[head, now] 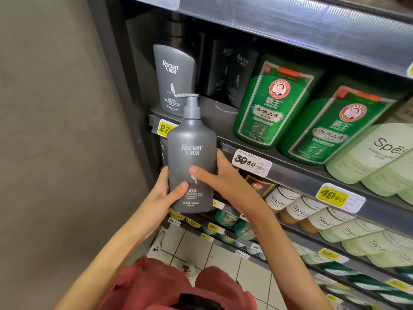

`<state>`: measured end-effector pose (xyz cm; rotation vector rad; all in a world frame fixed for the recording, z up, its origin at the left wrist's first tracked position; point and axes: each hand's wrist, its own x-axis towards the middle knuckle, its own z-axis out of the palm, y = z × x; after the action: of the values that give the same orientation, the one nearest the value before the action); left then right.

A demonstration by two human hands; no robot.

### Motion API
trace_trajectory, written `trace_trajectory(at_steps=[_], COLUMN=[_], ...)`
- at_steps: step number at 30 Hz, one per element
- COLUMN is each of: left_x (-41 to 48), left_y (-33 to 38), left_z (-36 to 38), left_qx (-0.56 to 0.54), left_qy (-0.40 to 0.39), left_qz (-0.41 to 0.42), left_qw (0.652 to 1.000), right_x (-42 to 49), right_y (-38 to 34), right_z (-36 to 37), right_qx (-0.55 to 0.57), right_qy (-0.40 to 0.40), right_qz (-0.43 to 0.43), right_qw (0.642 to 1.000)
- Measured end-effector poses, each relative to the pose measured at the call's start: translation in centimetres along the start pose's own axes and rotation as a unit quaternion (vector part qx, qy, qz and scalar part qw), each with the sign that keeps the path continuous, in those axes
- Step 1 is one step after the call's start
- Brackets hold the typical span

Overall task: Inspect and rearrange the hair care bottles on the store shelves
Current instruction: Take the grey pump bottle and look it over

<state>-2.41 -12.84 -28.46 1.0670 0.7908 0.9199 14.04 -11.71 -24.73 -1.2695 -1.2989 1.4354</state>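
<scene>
The left hand (164, 193) grips the bottom of a grey pump bottle (192, 162) and the right hand (223, 177) wraps round its side, holding it upright in front of the shelf (212, 121). Left of the hands is a grey wall (55, 130), below them a tiled floor (196, 247), and above them a second grey bottle (175, 79) stands on the shelf, with green bottles (268, 104) further right. The held bottle hides part of a yellow price tag (163, 128), and the dark bottles (230, 68) further back are hard to see.
</scene>
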Motion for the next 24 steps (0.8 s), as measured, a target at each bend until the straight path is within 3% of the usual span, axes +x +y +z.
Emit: trace_trajectory(at_steps=[7,13,19,24], left_x=[1.0,0.3,-2.1,-3.6], left_y=[0.4,0.9,5.0,7.8], left_z=[-1.9,-1.5,-1.0,0.8], left_qx=[0.212,0.201,0.166,0.095], left_qy=[-0.023,-0.008,-0.043,-0.032], left_qz=[0.098,0.107,-0.008,-0.149], left_qw=[0.972,0.974,0.985,0.984], right_x=[-0.5,-0.9,-1.3,-2.1], right_y=[1.8,1.6,-0.5,-3.0], right_z=[0.1,-0.2,-0.1,0.1], right_qx=[0.027,0.030,-0.035,0.027], right_qy=[-0.001,-0.040,-0.014,-0.092], right_qz=[-0.098,-0.103,0.000,0.136], right_qw=[0.995,0.993,0.999,0.986])
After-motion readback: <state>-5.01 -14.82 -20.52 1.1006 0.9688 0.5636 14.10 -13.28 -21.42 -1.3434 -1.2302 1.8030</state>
